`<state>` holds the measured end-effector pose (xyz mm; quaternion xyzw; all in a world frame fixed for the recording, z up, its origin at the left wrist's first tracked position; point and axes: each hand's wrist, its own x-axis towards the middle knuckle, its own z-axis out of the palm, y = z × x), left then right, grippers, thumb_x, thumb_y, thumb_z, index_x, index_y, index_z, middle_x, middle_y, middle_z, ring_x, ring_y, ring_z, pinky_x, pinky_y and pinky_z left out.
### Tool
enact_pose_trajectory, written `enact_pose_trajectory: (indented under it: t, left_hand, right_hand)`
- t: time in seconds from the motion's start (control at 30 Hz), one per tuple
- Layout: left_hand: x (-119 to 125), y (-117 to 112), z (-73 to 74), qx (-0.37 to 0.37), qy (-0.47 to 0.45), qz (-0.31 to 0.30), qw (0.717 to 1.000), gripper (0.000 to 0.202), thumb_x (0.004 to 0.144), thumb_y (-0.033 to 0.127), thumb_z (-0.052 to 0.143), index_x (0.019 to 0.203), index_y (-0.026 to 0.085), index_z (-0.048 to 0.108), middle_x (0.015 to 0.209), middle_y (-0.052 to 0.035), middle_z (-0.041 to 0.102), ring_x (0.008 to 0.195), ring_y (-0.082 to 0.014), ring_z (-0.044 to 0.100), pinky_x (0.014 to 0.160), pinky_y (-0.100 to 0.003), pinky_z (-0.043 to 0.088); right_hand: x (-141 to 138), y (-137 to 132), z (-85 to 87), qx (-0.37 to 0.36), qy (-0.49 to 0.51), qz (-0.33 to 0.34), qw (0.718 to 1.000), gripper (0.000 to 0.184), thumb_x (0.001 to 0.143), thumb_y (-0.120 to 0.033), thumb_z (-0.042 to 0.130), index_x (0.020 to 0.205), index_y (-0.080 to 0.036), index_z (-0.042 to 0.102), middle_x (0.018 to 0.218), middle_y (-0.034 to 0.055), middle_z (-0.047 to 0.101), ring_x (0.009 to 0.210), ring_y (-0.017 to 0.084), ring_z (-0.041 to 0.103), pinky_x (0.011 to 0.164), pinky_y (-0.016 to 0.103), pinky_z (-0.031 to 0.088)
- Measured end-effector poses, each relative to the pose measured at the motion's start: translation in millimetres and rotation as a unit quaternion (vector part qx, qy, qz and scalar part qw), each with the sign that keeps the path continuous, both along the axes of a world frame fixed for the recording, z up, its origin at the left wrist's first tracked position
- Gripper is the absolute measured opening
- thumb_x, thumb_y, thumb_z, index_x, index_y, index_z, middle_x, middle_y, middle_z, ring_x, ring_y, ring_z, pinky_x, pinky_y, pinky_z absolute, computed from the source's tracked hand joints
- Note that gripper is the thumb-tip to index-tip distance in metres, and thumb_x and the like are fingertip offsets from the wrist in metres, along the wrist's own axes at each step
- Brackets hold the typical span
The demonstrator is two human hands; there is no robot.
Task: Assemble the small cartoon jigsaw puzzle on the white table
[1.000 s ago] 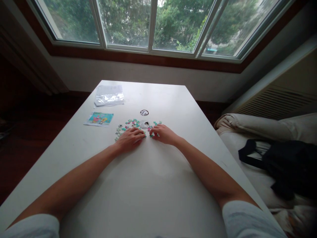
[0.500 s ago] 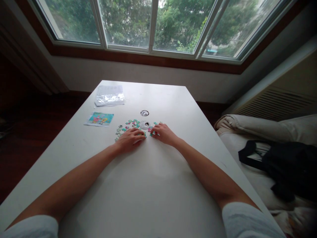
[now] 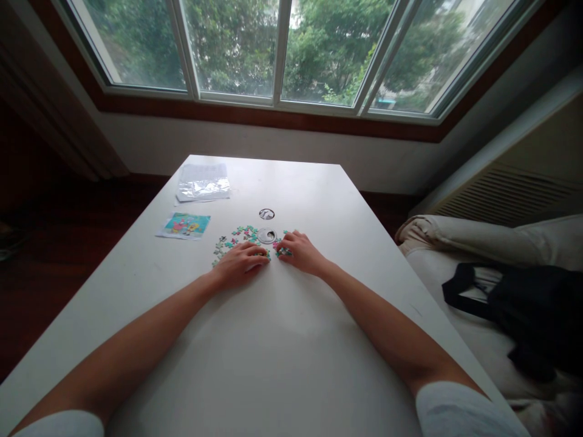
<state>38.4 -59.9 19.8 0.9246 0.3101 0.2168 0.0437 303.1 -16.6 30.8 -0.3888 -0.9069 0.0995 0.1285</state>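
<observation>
Small jigsaw puzzle pieces [image 3: 222, 246] in green, white and pink lie loosely in an arc on the white table [image 3: 273, 340]. At the near edge of this arc my left hand [image 3: 240, 262] rests palm down, its fingers stretched over some pieces and the thumb apart. My right hand [image 3: 300, 250] is opposite, curved over the pieces at the right end, with the fingers apart. Between and beyond the hands lies a round silvery disc [image 3: 263, 237] with a dark spot. Pieces under both sets of fingers are partly hidden.
A small colourful cartoon picture sheet [image 3: 186, 225] lies left of the pieces. Behind it is a clear plastic bag with papers [image 3: 203, 182]. A second round item [image 3: 266, 214] sits farther back. To the right, a dark bag [image 3: 537, 303] rests on a pale sofa [image 3: 483, 233].
The whole view has tilted slightly up, so the table sits lower in the picture. My hands stay over the pieces, with small finger movements, the right fingers curling slightly closer.
</observation>
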Motion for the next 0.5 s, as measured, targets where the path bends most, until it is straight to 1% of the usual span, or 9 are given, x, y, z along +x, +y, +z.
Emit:
enact_pose_trajectory:
  t: [0.13,0.33,0.5]
  left_hand:
    - [-0.1,-0.1,1.1,-0.003,0.008,0.002,1.000,0.028,0.101,0.025,0.051,0.119,0.029,0.072,0.126,-0.0054,0.070,0.117,-0.0232,0.060,0.104,-0.044,0.050]
    - [0.4,-1.3,3.5,-0.005,0.009,0.000,1.000,0.026,0.101,0.025,0.051,0.117,0.028,0.072,0.126,-0.0058,0.070,0.115,-0.0237,0.061,0.102,-0.043,0.050]
    - [1.1,-0.6,0.9,-0.008,0.014,0.002,1.000,0.028,0.098,0.022,0.054,0.121,0.029,0.070,0.130,-0.0054,0.068,0.121,-0.0244,0.059,0.106,-0.044,0.048]
  right_hand:
    - [-5.6,-4.4,2.0,0.014,-0.008,-0.002,1.000,0.015,0.091,-0.027,0.071,0.106,-0.024,0.072,0.108,0.0079,0.066,0.109,0.026,0.053,0.092,0.037,0.035]
    - [-8.1,-8.9,4.2,-0.004,0.004,0.007,1.000,0.013,0.089,-0.025,0.072,0.101,-0.023,0.070,0.109,0.0080,0.067,0.107,0.026,0.054,0.091,0.037,0.034]
    - [-10.9,-10.4,2.1,-0.005,0.032,0.033,0.999,0.011,0.090,-0.019,0.069,0.100,-0.022,0.067,0.101,0.0043,0.071,0.101,0.023,0.056,0.089,0.035,0.033]
